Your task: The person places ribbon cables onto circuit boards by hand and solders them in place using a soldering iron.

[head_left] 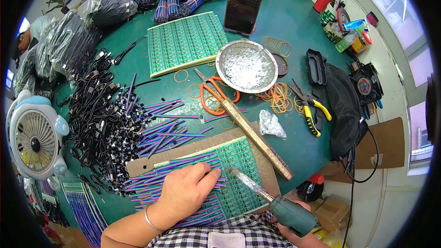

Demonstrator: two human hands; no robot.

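My left hand [186, 193] lies over a row of multicoloured flat wires [179, 161] on a green circuit board panel [239, 160]. Its fingers are closed at the wire ends; the wire under the fingertips is partly hidden. In my right hand [302, 204], largely hidden behind the handle, is a soldering iron [294, 216] with a thick green grip. The iron's tip rests at or just above the panel, right of my left fingertips; contact cannot be made out. Beneath the panel is a brown board [142, 166]. A long yellowish bar [257, 140] lies across this board's far right part.
Beyond are a metal bowl [248, 66] of silvery bits, orange-handled scissors [216, 93], yellow-black pliers [312, 110], stacked circuit panels [186, 41] and an upright phone [245, 2]. Black cables [92, 110] and loose wires [167, 133] pile up left, beside a white fan [36, 138].
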